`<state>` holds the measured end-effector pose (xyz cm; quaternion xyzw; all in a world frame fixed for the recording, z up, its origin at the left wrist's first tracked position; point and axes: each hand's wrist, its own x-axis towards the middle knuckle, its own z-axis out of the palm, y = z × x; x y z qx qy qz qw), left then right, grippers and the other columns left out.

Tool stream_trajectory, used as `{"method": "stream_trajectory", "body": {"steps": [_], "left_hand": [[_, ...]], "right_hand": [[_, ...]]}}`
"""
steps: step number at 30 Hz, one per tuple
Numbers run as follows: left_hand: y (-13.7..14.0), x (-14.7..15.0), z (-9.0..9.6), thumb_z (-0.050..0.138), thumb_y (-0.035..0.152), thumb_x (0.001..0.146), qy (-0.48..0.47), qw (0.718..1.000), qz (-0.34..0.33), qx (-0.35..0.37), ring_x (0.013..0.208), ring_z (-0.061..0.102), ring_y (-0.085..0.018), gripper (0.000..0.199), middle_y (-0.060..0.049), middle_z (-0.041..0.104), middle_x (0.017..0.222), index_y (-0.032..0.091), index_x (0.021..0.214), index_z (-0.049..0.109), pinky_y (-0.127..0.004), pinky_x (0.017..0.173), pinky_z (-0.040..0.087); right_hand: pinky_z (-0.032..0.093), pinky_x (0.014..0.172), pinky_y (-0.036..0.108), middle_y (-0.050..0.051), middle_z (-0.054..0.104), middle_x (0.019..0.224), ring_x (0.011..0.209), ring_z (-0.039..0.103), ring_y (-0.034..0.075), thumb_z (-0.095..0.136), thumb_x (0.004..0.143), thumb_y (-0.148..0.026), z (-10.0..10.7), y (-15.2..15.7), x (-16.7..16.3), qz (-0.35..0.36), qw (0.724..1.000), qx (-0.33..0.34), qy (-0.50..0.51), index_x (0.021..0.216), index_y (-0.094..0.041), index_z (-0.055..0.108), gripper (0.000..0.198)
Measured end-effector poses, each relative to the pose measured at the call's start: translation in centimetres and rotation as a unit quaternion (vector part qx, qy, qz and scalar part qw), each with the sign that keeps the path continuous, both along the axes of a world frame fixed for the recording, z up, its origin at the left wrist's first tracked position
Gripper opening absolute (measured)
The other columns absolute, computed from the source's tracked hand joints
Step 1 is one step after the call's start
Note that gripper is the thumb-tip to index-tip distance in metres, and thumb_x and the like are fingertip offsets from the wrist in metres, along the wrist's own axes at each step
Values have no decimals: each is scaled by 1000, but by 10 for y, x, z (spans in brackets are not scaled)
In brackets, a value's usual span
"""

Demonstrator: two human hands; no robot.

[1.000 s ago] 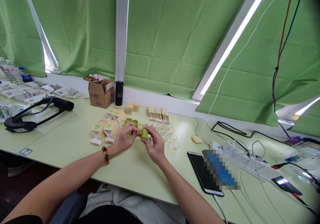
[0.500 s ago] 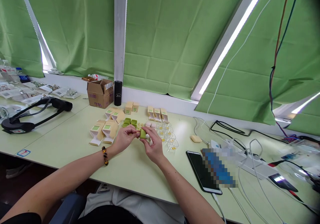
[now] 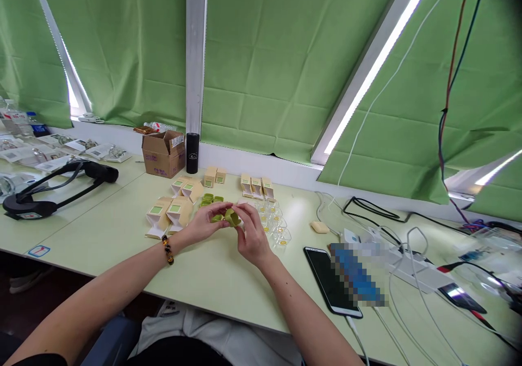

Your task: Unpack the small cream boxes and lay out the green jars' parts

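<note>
Just above the table, a small green square cup (image 3: pixel 232 217) is pinched between my two hands, its hollow side tilted into view. My left hand (image 3: pixel 204 223) grips it from the left with thumb and fingers. On the other side my right hand (image 3: pixel 253 235) has its fingertips closed on the cup's rim. Right behind my hands stand more green cups (image 3: pixel 207 198), partly covered by the left hand. Clear plastic cups with yellow centres (image 3: pixel 278 222) are lined up to the right of my right hand.
Opened kraft paper boxes (image 3: pixel 179 213) stand left of my hands, and others (image 3: pixel 256 186) at the back. Behind are a carton (image 3: pixel 163 156) and a black flask (image 3: pixel 192 154). A phone (image 3: pixel 332 281), cables and a power strip (image 3: pixel 411 265) lie right; a headset (image 3: pixel 61 186) lies left.
The green cup has been turned, so its hollow now shows. My left hand has opened out a little and shifted its hold, while the right hand stays close to its place.
</note>
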<state>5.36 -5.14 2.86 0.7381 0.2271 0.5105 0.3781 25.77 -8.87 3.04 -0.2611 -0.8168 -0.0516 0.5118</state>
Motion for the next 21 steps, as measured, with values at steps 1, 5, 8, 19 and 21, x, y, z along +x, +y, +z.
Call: {"method": "stream_trajectory", "body": {"steps": [1, 5, 8, 19, 21], "left_hand": [[0, 1, -1, 82, 25, 86, -9, 1000, 3, 12, 118, 70, -27, 48, -14, 69, 131, 23, 133, 71, -41, 95, 63], [0, 1, -5, 80, 20, 86, -12, 998, 36, 52, 122, 68, -27, 47, -14, 64, 133, 23, 132, 69, -43, 99, 62], [-3, 1, -7, 76, 16, 89, 29, 989, 91, 113, 125, 64, -27, 43, -13, 65, 130, 24, 130, 67, -46, 103, 59], [-18, 5, -1, 68, 6, 91, 94, 935, 161, 302, 119, 64, -26, 49, -9, 72, 124, 27, 136, 66, -48, 103, 55], [-17, 6, -1, 67, 7, 92, 96, 929, 165, 316, 116, 64, -25, 49, -9, 74, 122, 27, 137, 66, -48, 102, 55]], "right_hand": [[54, 111, 57, 16, 54, 145, 139, 54, 31, 48, 96, -6, 1, 0, 0, -9, 1000, 5, 13, 159, -31, 40, 69], [55, 104, 58, 14, 60, 130, 128, 58, 32, 54, 95, -10, 6, -1, 0, -53, 993, 47, 89, 143, -30, 58, 52], [55, 96, 55, 10, 62, 112, 112, 59, 31, 62, 93, -13, 7, -4, -1, -84, 989, 74, 94, 121, -32, 71, 35], [40, 74, 42, 6, 59, 81, 85, 50, 25, 65, 95, -16, 3, -9, -10, -176, 980, 89, 15, 104, -30, 79, 23], [40, 74, 42, 6, 59, 82, 85, 50, 25, 64, 96, -16, 2, -8, -10, -178, 981, 82, 16, 102, -30, 79, 22]]}}
